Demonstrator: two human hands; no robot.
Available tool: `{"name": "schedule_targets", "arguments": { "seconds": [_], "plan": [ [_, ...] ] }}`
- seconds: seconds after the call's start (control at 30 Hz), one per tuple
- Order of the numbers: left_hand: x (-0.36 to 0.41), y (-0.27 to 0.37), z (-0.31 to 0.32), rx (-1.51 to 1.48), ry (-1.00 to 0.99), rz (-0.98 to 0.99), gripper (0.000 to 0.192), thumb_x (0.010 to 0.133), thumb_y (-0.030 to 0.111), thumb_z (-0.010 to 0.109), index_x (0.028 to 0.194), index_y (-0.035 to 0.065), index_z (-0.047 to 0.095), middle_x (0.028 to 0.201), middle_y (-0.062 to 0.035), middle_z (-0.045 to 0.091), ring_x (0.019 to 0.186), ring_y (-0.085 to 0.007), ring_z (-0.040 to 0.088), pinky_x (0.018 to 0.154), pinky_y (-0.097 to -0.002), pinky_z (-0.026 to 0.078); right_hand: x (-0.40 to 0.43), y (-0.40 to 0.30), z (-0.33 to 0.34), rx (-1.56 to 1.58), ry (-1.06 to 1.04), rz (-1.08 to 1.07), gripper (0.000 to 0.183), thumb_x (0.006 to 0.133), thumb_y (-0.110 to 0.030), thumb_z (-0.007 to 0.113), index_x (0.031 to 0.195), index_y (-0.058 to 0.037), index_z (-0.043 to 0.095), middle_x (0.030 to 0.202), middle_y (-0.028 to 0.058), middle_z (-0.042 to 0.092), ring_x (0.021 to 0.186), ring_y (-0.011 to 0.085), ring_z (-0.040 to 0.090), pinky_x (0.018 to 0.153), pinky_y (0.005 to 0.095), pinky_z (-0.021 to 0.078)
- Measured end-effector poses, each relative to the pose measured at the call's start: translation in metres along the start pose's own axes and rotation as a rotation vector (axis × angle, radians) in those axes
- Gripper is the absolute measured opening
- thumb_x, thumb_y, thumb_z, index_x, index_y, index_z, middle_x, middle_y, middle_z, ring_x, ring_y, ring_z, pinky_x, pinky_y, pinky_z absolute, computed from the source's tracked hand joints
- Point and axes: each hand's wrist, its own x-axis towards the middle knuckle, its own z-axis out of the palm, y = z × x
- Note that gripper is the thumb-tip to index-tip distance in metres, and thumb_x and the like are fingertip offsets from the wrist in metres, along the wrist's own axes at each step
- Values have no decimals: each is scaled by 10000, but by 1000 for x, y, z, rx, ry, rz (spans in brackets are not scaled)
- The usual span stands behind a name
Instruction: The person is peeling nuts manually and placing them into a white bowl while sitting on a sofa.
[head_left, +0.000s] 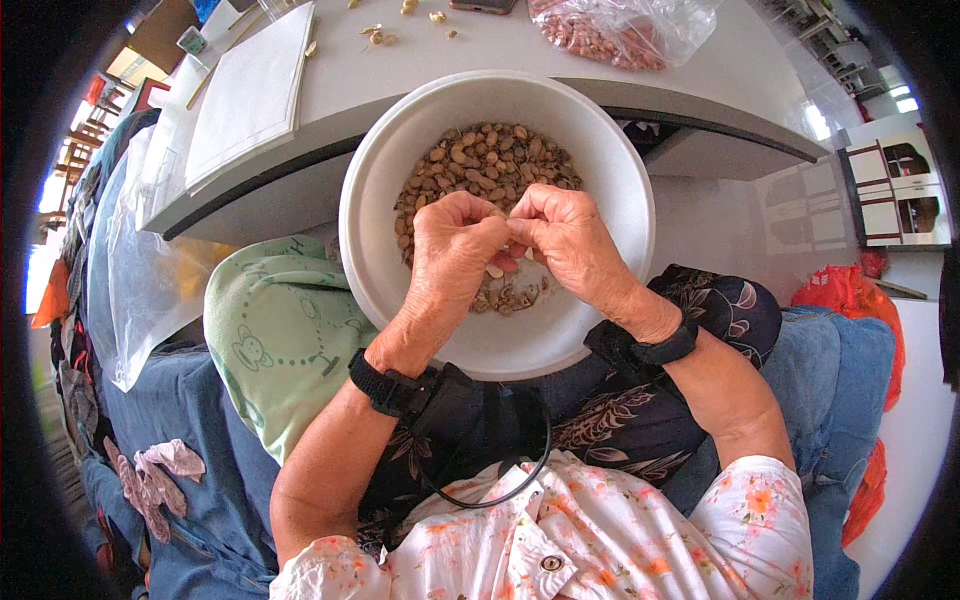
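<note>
A white round tub (611, 330) rests on my lap, against the table's edge. Brown unshelled peanuts (480, 161) cover its far side, and shell bits (510, 296) lie at its near side. Over the tub, my left hand (457, 251) and my right hand (570, 244) meet at the fingertips. They pinch a small peanut between them, mostly hidden by the fingers. Pale pieces (493, 271) show just under the left fingers.
On the table (450, 56) ahead lie a clear plastic bag of pink peanut kernels (600, 37), scattered shells (379, 35), a phone (484, 5) and white sheets (251, 97). Green cloth (281, 322) covers one knee. A red plastic bag (851, 296) sits at right.
</note>
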Motion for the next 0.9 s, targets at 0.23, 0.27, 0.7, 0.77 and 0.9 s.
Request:
{"name": "schedule_targets", "arguments": {
  "seconds": [0.23, 0.27, 0.7, 0.77, 0.9],
  "plan": [
    [3, 2, -3, 27, -89, -16, 111, 773, 32, 541, 804, -74, 553, 720, -113, 615, 609, -156, 629, 543, -253, 533, -1, -7, -5, 98, -42, 101, 137, 823, -58, 585, 733, 46, 574, 642, 49, 594, 613, 105, 579, 547, 248, 474],
    [4, 1, -4, -10, -107, -31, 115, 774, 33, 536, 808, -75, 554, 724, -112, 612, 617, -161, 632, 555, -260, 543, -1, -7, -6, 158, -53, 141, 136, 826, -65, 591, 739, 39, 577, 644, 47, 592, 592, 97, 561, 523, 235, 457],
    [5, 15, -15, -212, -266, -109, 107, 817, 4, 574, 863, -92, 582, 796, -122, 617, 693, -211, 655, 632, -313, 584, 10, -14, -30, 462, -232, 426, 140, 867, -137, 610, 809, -13, 581, 616, 48, 560, 382, 8, 319, 333, 170, 208],
    [5, 15, -15, -208, -269, -113, 115, 811, -8, 581, 882, -98, 583, 804, -129, 622, 692, -214, 655, 633, -312, 585, 10, -13, -33, 482, -262, 430, 157, 878, -158, 606, 827, -12, 579, 637, 42, 565, 387, -1, 323, 337, 154, 213],
    [4, 17, -15, -183, -253, -113, 132, 810, -13, 584, 907, -101, 583, 811, -124, 624, 692, -206, 654, 632, -310, 586, 10, -13, -32, 504, -291, 432, 177, 891, -177, 599, 846, -8, 578, 665, 41, 577, 388, -12, 325, 339, 135, 221]
  ]
}}
